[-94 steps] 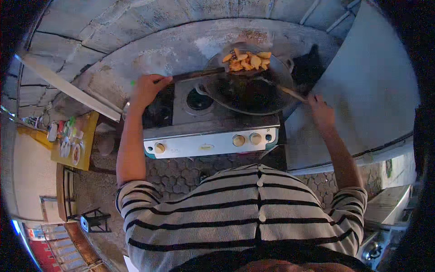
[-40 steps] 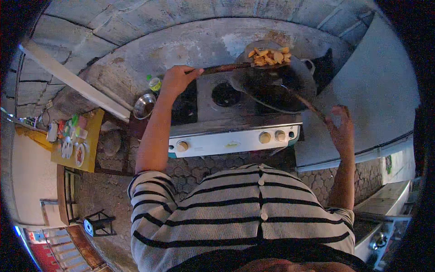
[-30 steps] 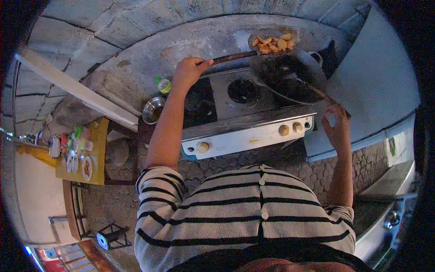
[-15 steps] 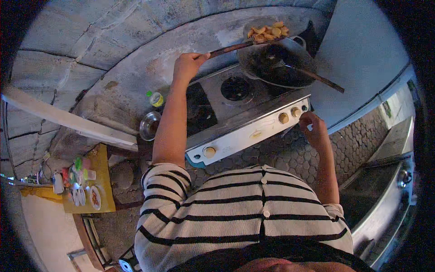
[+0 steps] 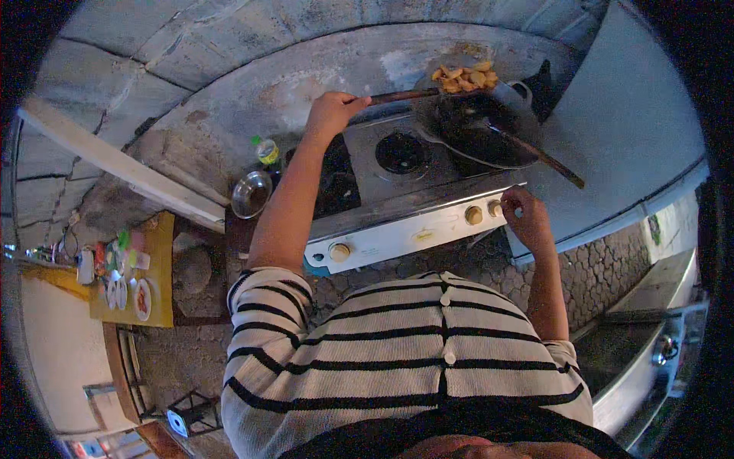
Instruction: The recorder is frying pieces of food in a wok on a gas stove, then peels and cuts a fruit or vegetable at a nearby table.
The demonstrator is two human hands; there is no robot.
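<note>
My left hand (image 5: 336, 113) is closed round the long wooden handle (image 5: 405, 96) of a skimmer, whose bowl holds golden fried pieces (image 5: 465, 78) over the far rim of the wok (image 5: 497, 157). Dark contents lie in the wok, partly in shadow. A second utensil with a wooden handle (image 5: 547, 162) rests in it, its head partly hidden, the handle sticking out over the near right rim. At the right end of the stove's front panel, my right hand (image 5: 529, 220) has its fingers curled against a yellowish stove knob (image 5: 495, 209).
The stove (image 5: 367, 252) has another burner (image 5: 403, 153) left of the wok. A metal bowl (image 5: 251, 195) and a green-capped bottle (image 5: 266, 151) stand to its left. A pale blue panel (image 5: 619, 138) borders the right side. Farther left, a yellow table (image 5: 157, 260) holds plates and containers.
The view has shifted slightly. My right hand has come closer to the stove knob and now touches it. My left hand keeps the skimmer with the fried pieces raised at the wok's far rim.
</note>
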